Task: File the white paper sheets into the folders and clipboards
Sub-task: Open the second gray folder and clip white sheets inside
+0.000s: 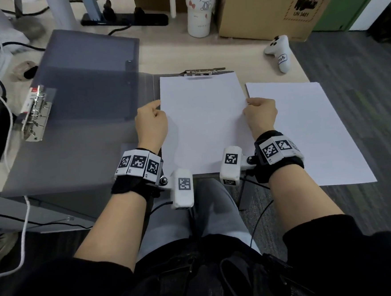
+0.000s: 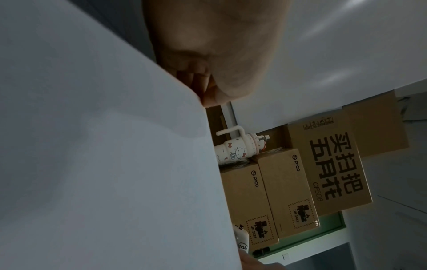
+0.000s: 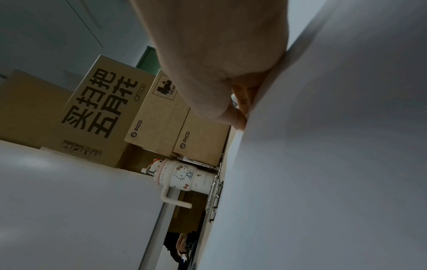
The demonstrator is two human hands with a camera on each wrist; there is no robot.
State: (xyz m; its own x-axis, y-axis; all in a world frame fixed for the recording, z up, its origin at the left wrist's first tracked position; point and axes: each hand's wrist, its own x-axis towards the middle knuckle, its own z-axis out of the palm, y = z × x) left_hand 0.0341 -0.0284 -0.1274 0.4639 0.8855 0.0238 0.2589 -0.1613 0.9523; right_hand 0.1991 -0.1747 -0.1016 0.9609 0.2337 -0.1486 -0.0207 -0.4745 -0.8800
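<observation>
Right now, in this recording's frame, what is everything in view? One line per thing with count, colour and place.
held paper sheet: one, white, centre, top edge at the clipboard clip
clipboard clip: one, metal, above the held sheet
loose paper sheet: one, white, right of the held sheet, overhanging the desk edge
ring binder: one, grey translucent, lying open at left
binder rings: one set, silver, left side of the binder
tumbler: one, white with cartoon cat, far centre
cardboard boxes: at least three, brown, far right
controller: one, white, right rear of desk
power strip: one, black, far left-centre
left hand: pinches the sheet's left edge
right hand: pinches the sheet's right edge
</observation>
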